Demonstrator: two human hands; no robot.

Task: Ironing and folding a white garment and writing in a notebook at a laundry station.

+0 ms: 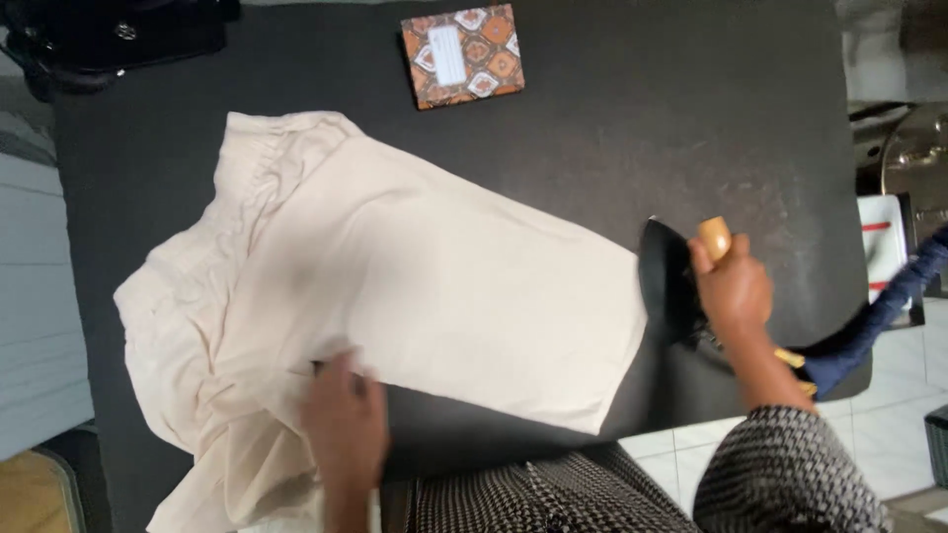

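left hand [346,424] flat, pressing cream garment [415,286] on black worktop [642,118]; right hand [733,291] grip closed around iron [671,281] handle.

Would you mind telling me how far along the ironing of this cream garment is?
The wide middle panel of the cream garment lies flat and smooth. The right hand grips the black iron at the panel's edge; the left hand presses the near edge. The gathered part toward the left looks creased and not yet pressed.
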